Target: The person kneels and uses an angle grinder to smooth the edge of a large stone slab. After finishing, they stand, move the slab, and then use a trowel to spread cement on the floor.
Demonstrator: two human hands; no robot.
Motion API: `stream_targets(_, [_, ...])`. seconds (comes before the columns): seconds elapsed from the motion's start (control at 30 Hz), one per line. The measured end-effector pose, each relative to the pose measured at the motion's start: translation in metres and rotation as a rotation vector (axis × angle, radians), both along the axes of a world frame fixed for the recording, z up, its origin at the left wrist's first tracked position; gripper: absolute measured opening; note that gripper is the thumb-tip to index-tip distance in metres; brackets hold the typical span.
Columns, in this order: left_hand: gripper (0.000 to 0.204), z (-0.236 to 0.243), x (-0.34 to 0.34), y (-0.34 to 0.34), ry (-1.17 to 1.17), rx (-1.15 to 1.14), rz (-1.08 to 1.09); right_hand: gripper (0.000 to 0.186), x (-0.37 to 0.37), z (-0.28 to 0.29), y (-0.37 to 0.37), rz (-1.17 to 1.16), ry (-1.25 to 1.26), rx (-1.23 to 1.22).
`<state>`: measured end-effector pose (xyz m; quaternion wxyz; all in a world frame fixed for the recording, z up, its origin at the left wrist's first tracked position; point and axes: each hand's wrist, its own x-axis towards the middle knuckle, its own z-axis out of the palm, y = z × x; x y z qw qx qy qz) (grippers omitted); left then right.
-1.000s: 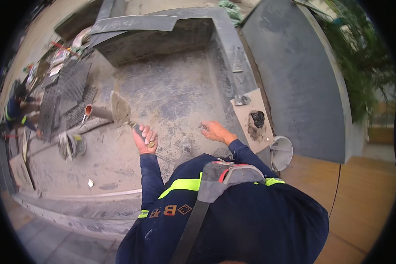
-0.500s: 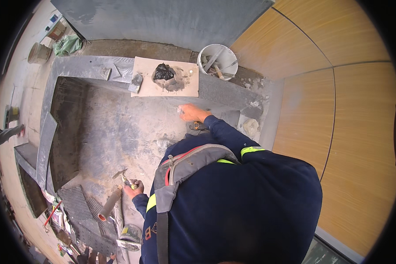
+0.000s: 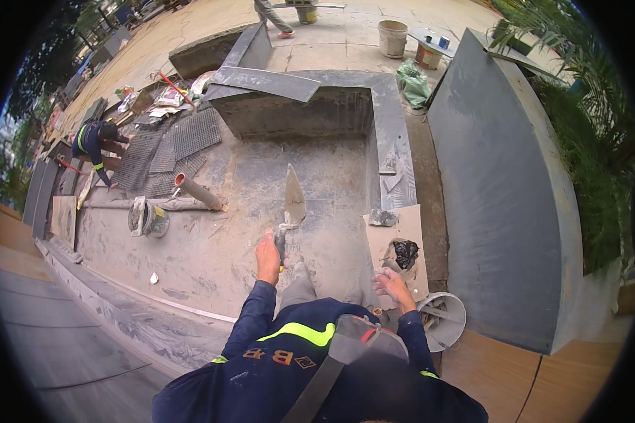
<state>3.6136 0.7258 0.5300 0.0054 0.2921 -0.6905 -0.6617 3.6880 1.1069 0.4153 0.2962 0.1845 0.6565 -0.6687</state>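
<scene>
My left hand (image 3: 267, 258) is closed round the dark handle of a pointing trowel (image 3: 294, 198). Its mortar-smeared blade points forward, above the dusty floor. My right hand (image 3: 394, 285) is beside a sheet of cardboard (image 3: 410, 223), its fingers curled together; whether anything small is between them I cannot make out. On that cardboard lies a patch of grey mortar with a crumpled piece of black plastic (image 3: 406, 254) on it. A small mortar-covered slab (image 3: 383, 218) rests at the cardboard's far edge.
A white bucket of tools (image 3: 442, 322) stands right of my right arm. Dark stone ledges (image 3: 395, 151) border the pit. On the left are a pipe (image 3: 199, 192), a dirty bucket (image 3: 148, 218), ribbed mats (image 3: 194, 134) and a crouching person (image 3: 95, 148). Another person's leg (image 3: 271, 15) shows far ahead.
My view has swung left, bringing the crouching person and far paving into sight. The trowel is still in my left hand, its blade now pointing ahead. My right hand is nearer the cardboard.
</scene>
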Motion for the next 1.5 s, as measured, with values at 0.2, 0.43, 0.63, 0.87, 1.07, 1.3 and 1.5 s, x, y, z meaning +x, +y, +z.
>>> stream_targets(0.2, [0.062, 0.007, 0.033, -0.021, 0.120, -0.246, 0.065, 0.050, -0.096, 0.095, -0.116, 0.447, 0.087, -0.219])
stream_targets(0.43, [0.045, 0.026, 0.015, -0.056, 0.210, -0.367, 0.170, 0.045, -0.145, 0.126, -0.302, 0.549, 0.057, -0.523])
stream_targets(0.63, [0.026, -0.002, -0.032, -0.157, 0.150, -0.460, 0.097, 0.029, -0.196, 0.093, -0.410, 0.439, -0.090, -0.560])
stream_targets(0.87, [0.027, -0.015, -0.095, -0.286, 0.257, -0.582, -0.171, 0.018, -0.293, 0.065, -0.509, 0.236, -0.147, -0.475])
stream_targets(1.07, [0.024, -0.051, -0.104, -0.380, 0.010, -0.596, -0.250, 0.017, -0.371, 0.060, -0.546, 0.169, -0.196, -0.191])
stream_targets(1.3, [0.028, -0.094, -0.123, -0.479, -0.082, -0.391, -0.002, 0.014, -0.459, -0.002, -0.575, 0.163, -0.286, -0.072])
stream_targets(1.5, [0.029, -0.143, -0.171, -0.574, -0.230, -0.305, 0.150, 0.012, -0.577, -0.021, -0.683, 0.159, -0.274, -0.143])
